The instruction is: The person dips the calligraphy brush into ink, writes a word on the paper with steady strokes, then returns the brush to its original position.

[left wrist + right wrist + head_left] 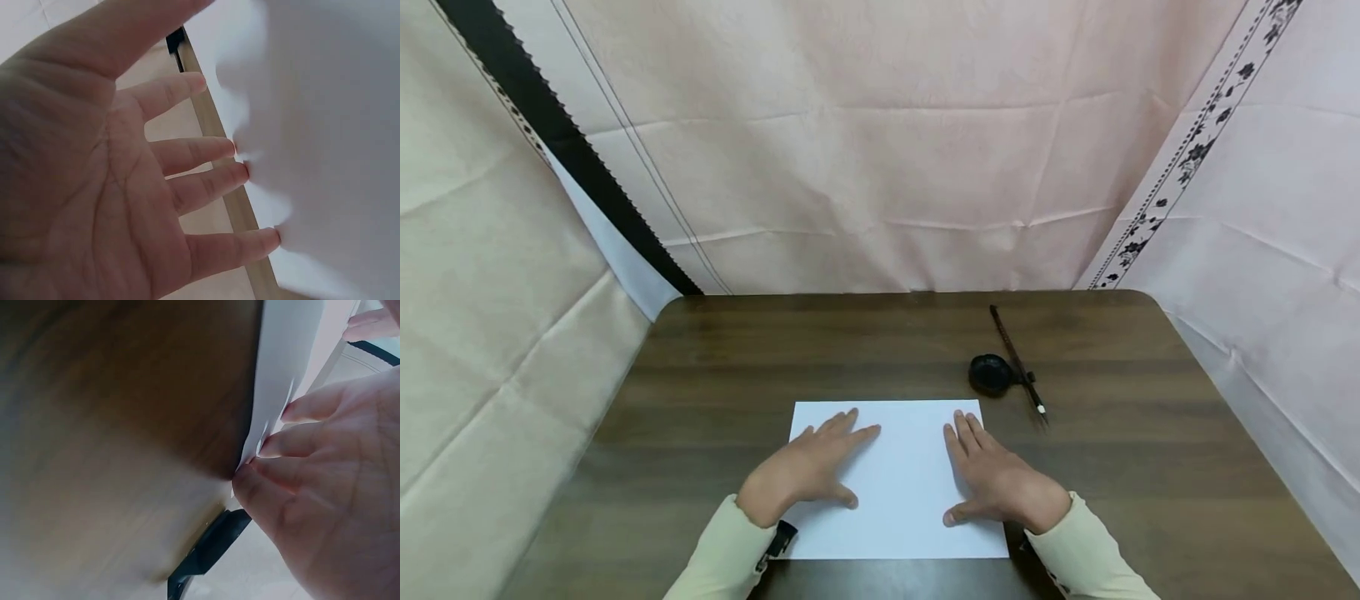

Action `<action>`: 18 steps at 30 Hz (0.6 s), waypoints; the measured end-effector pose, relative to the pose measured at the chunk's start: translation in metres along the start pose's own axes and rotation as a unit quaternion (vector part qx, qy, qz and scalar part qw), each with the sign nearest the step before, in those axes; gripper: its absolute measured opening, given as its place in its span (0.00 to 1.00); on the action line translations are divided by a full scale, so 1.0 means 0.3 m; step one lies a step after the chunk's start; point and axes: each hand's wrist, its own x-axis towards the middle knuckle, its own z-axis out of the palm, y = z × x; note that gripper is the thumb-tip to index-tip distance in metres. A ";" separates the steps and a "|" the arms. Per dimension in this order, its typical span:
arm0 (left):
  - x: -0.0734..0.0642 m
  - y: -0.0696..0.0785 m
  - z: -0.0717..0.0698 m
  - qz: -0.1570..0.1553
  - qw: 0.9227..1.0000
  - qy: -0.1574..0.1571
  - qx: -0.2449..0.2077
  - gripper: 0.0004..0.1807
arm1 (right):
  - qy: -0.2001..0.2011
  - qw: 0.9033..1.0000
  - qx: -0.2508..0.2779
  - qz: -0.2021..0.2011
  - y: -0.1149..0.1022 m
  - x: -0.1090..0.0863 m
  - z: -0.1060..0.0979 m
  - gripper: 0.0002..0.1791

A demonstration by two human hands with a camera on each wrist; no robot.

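Observation:
A blank white sheet of paper (902, 492) lies flat near the front of the wooden table. My left hand (808, 467) rests on its left side with fingers spread and fairly straight. In the left wrist view the fingertips (269, 237) touch the white surface. On the right side of the sheet lies my right hand (1000, 479), its fingers extended toward the top edge and the thumb pointing inward. The right wrist view shows the right fingertips (265, 447) along the edge of the paper. Neither hand grips anything.
Beyond the sheet's top right corner sits a small round black dish (990, 374). A brush (1009, 342) with a dark handle leans on its side piece, bristles toward me. The brown table (850, 346) has rounded far corners, with pale cloth (880, 167) hanging behind it.

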 end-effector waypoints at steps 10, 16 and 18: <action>-0.032 -0.074 -0.020 -0.023 0.999 -0.027 -0.012 0.65 | -0.008 1.000 -0.006 0.003 0.039 -0.039 -0.027 0.72; -0.029 -0.061 -0.018 -0.027 0.997 -0.068 0.012 0.75 | 0.002 1.000 0.027 0.009 0.060 -0.051 -0.017 0.70; -0.026 -0.055 -0.020 -0.031 0.997 -0.071 0.017 0.76 | 0.010 0.999 0.039 0.006 0.066 -0.055 -0.018 0.68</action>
